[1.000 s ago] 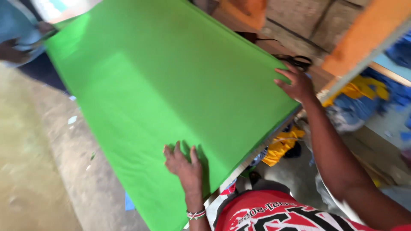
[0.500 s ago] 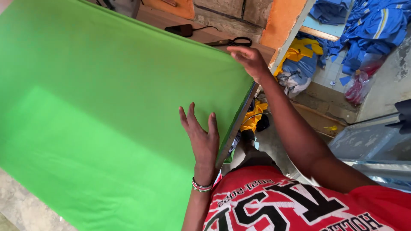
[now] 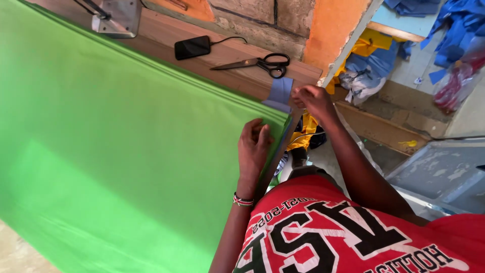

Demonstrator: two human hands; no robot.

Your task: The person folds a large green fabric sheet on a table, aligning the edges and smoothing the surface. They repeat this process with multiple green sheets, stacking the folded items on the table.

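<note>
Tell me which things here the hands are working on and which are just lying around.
In hand:
green fabric, under the left hand
fabric's corner edge, pinched by the right hand

Lying about:
scissors
black phone
small blue cloth piece
metal block

Rough stone wall [image 3: 262, 17]; orange pillar [image 3: 333, 30]; wooden tabletop [image 3: 237, 53].

Pressing left hand [image 3: 254, 146] on green cloth [image 3: 111, 151], right hand [image 3: 313, 101] pinching its corner (scissors [image 3: 257, 63] lying near on table [image 3: 222, 65]).
</note>
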